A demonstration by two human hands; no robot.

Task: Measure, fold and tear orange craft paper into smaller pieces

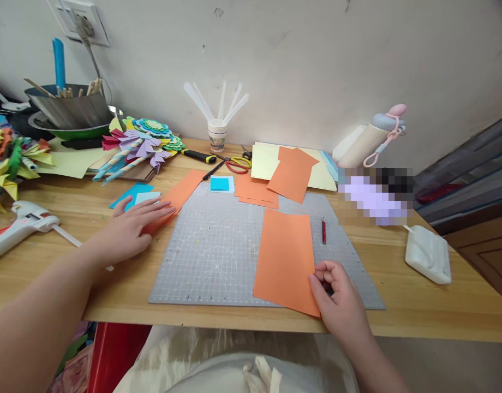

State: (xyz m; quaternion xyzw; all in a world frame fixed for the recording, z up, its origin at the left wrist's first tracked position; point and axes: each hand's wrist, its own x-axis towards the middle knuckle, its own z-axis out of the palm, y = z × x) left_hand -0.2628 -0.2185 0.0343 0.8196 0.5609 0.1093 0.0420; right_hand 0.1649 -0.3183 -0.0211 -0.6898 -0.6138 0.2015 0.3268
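A sheet of orange paper [284, 256] lies on the grey cutting mat [210, 245], and my right hand [336, 292] pinches its right edge between thumb and fingers. My left hand [130, 226] rests with fingers stretched over a strip of orange paper [187, 188] at the mat's left side. Under and beside its fingers are blue paper [126, 195] and a pale blue piece [148, 197]. A short dark red pencil [323, 230] lies right of the orange sheet. More orange sheets [294, 173] lie at the back of the mat.
Along the back stand a paper cup [217, 136] with clear sticks, a yellow-black cutter [198, 156], scissors [237, 164] and pale yellow paper [259, 158]. At left are a glue gun [24, 229], paper flowers [142, 142] and a metal pot [71, 106]. A white device [428, 254] sits right.
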